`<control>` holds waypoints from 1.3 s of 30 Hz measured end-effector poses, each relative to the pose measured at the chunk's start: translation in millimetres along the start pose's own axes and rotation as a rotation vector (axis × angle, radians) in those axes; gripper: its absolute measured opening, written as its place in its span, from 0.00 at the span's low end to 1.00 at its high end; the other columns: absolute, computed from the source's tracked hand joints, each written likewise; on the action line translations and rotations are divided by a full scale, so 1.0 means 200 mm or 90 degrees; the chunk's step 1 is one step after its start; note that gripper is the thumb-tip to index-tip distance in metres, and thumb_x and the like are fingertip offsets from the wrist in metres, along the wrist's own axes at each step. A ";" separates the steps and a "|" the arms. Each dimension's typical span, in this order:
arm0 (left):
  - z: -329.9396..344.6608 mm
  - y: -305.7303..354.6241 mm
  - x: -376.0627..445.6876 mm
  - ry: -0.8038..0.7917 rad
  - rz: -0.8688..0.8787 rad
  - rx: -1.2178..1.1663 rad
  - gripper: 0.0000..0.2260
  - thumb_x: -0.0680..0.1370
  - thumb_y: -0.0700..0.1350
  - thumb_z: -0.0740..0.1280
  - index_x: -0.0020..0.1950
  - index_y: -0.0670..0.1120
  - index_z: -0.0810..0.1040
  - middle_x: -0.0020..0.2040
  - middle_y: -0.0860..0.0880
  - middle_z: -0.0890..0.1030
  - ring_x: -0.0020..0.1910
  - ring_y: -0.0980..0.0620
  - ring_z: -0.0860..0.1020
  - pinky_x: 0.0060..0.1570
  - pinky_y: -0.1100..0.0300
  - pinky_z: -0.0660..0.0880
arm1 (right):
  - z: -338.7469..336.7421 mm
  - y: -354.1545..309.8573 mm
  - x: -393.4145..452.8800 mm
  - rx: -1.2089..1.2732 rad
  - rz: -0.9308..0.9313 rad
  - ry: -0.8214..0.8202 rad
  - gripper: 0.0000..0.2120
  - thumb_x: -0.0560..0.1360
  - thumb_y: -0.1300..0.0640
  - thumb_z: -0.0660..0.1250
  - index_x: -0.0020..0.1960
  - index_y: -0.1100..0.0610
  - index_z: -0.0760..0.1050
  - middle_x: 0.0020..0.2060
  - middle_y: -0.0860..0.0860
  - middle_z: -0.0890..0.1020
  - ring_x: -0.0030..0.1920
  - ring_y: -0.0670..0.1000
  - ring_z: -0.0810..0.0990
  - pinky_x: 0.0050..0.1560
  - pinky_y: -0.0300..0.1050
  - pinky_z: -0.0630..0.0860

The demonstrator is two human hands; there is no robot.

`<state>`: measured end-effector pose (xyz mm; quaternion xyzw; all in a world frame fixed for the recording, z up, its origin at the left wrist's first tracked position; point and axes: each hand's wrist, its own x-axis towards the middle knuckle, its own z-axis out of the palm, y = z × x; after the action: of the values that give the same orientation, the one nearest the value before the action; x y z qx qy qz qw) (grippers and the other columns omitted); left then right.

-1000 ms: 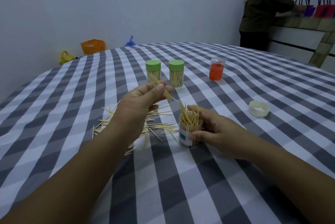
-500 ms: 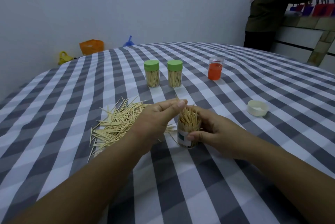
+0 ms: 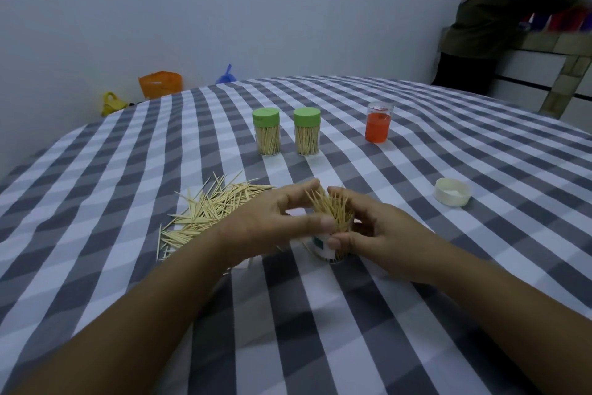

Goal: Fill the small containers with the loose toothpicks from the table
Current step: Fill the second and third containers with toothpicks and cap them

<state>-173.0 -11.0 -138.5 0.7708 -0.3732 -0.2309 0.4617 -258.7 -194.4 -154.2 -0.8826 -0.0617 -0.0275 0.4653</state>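
Right hand (image 3: 381,231) grips the open container (image 3: 330,247) near centre of the surface (image 3: 320,330); left hand (image 3: 272,221) pinches the splayed toothpicks (image 3: 333,212) standing in it. Risk: uneven squeezing tips the container, spilling sticks onto the loose pile (image 3: 208,212) at left.

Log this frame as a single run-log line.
step: packing toothpicks | left hand: pinches toothpick bunch | right hand: holds open container | loose toothpicks: remain | white lid: off
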 end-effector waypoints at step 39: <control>0.09 -0.09 0.06 0.072 0.017 -0.057 0.35 0.64 0.44 0.79 0.69 0.46 0.71 0.58 0.47 0.81 0.59 0.51 0.79 0.58 0.49 0.77 | 0.08 0.02 0.03 0.034 -0.123 0.351 0.13 0.77 0.56 0.65 0.55 0.38 0.73 0.43 0.40 0.75 0.50 0.40 0.75 0.53 0.35 0.72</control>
<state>-171.0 -25.0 -162.6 0.7561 -0.3461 -0.1970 0.5194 -252.9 -182.8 -165.5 -0.8194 -0.0172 -0.3089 0.4826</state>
